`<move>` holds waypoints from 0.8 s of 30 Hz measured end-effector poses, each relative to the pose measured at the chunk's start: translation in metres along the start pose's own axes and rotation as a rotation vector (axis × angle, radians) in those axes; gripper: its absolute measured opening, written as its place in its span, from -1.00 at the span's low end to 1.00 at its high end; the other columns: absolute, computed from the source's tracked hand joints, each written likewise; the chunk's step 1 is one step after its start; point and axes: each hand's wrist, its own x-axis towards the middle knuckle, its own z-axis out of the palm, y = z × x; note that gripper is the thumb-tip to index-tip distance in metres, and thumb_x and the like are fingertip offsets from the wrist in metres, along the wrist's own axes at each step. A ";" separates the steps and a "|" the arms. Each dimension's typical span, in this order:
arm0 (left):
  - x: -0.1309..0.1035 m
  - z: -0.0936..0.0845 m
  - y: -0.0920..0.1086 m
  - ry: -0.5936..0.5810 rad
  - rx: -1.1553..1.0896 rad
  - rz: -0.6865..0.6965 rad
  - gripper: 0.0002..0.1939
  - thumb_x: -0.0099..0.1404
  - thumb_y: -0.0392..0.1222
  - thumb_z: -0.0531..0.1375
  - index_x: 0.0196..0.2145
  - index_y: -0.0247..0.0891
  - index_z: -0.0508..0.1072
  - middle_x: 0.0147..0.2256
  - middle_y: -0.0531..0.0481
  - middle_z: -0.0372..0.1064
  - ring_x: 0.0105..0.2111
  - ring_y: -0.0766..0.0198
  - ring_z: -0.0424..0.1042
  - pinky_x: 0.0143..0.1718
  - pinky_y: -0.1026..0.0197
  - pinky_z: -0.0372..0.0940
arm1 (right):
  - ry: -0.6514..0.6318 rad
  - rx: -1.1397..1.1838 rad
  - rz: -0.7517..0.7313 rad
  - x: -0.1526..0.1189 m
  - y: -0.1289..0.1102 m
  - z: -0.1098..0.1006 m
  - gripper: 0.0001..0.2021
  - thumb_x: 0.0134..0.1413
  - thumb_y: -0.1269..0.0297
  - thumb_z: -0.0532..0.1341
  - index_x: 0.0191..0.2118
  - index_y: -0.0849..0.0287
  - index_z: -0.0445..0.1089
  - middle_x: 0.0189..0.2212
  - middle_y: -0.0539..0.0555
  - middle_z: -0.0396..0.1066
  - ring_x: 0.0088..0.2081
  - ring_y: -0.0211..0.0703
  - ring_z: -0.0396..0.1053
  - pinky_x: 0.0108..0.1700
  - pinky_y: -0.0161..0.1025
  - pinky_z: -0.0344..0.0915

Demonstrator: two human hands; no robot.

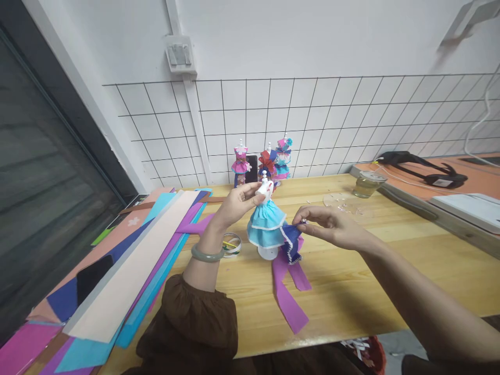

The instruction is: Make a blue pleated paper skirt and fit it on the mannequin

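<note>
One white dress form (268, 191) in light-blue skirt (265, 222), upright; your left hand (236, 205), at its left, pinches its upper part; your right hand (332, 226), at its right, pinches navy cloth (290, 238) beside the skirt.

Around our left forearm (201, 276) we wear a smooth, rounded, grey-green bangle (207, 253) with a slight sheen. Elbow-ward of that bangle, our loose dark-brown cloth sleeve (199, 317) billows from a gathered, ruffled cuff. Across from the bangle, our right forearm (414, 297) is bare.
</note>
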 end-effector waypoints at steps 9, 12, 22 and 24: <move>-0.001 0.001 -0.002 -0.035 -0.062 0.014 -0.62 0.22 -0.08 0.13 -0.03 -0.24 0.42 -0.06 -0.14 0.38 0.01 0.10 0.31 0.01 0.08 0.22 | -0.119 0.152 0.106 0.014 -0.004 -0.001 -0.73 0.02 0.10 0.22 -0.26 0.21 0.37 -0.38 0.04 0.35 -0.36 -0.26 0.29 -0.32 -0.25 0.28; 0.000 0.008 -0.004 -0.058 -0.211 -0.022 -0.54 0.23 -0.14 0.10 0.09 -0.22 0.30 -0.02 -0.13 0.36 0.02 0.12 0.31 0.03 0.07 0.20 | -0.121 0.153 0.107 0.015 -0.007 -0.001 -0.75 0.03 0.11 0.22 -0.30 0.21 0.38 -0.41 0.02 0.34 -0.38 -0.29 0.28 -0.33 -0.27 0.26; -0.002 0.027 0.010 -0.071 -0.075 -0.006 -0.59 0.23 -0.17 0.08 0.05 -0.23 0.30 0.02 -0.10 0.32 0.02 0.14 0.29 0.00 0.12 0.20 | -0.085 0.200 0.128 0.016 -0.014 0.001 -0.74 0.02 0.10 0.23 -0.29 0.21 0.38 -0.40 0.04 0.37 -0.37 -0.25 0.32 -0.30 -0.24 0.30; -0.002 0.031 0.011 -0.054 -0.056 0.002 -0.60 0.23 -0.15 0.10 0.03 -0.21 0.29 -0.01 -0.11 0.33 -0.03 0.16 0.32 -0.05 0.14 0.22 | -0.047 0.221 0.104 0.017 -0.014 0.002 -0.74 0.01 0.12 0.24 -0.26 0.20 0.35 -0.38 0.04 0.36 -0.36 -0.26 0.32 -0.30 -0.24 0.31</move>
